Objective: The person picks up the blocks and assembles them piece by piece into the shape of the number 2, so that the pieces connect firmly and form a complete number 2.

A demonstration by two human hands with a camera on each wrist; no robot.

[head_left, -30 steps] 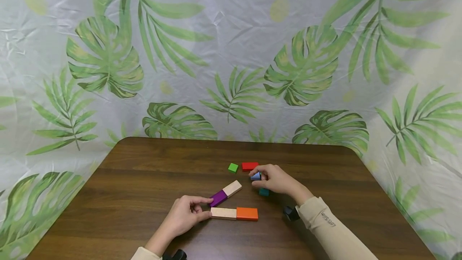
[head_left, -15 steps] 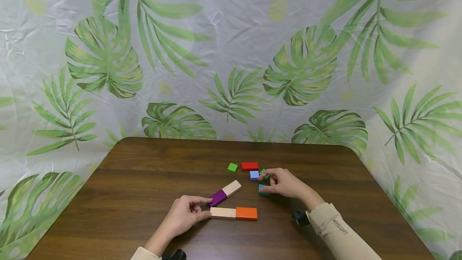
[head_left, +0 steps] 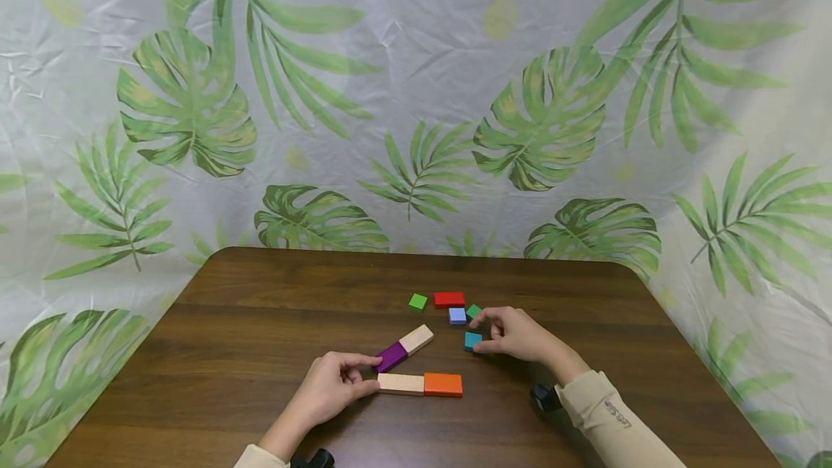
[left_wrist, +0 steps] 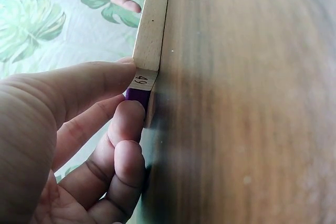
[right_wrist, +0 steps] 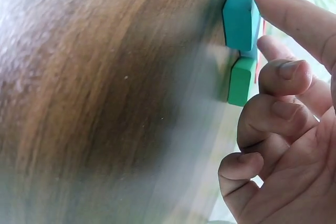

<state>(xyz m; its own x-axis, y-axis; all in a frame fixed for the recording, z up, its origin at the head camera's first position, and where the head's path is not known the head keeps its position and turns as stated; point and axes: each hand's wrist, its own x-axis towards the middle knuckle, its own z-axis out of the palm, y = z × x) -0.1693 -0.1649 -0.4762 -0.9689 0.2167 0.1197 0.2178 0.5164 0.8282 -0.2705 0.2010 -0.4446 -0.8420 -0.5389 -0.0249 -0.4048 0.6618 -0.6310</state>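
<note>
In the head view, my left hand (head_left: 334, 385) rests its index fingertip on the end of a purple block (head_left: 391, 357) and its thumb tip at the end of a plain wooden block (head_left: 401, 384). Up close, a "49" marks that plain block's end (left_wrist: 140, 81). The right hand (head_left: 520, 338) reaches in from the right, its thumb tip at a teal block (right_wrist: 239, 17) and its index fingertip near a dark green block (head_left: 474, 312). A gap shows between its thumb and index finger. A light blue block (head_left: 458, 316) lies just left of that fingertip.
An orange block (head_left: 443, 385) abuts the plain one, and a second plain block (head_left: 417, 339) extends the purple one at a slant. Farther back lie a bright green block (head_left: 418, 302) and a red block (head_left: 449, 300). A leaf-patterned cloth (head_left: 416, 92) hangs behind the brown table (head_left: 260, 309).
My right hand has let go of the light blue block, leaving it flat in front of the red one, and has drawn back right toward the teal block. The left hand stays put.
</note>
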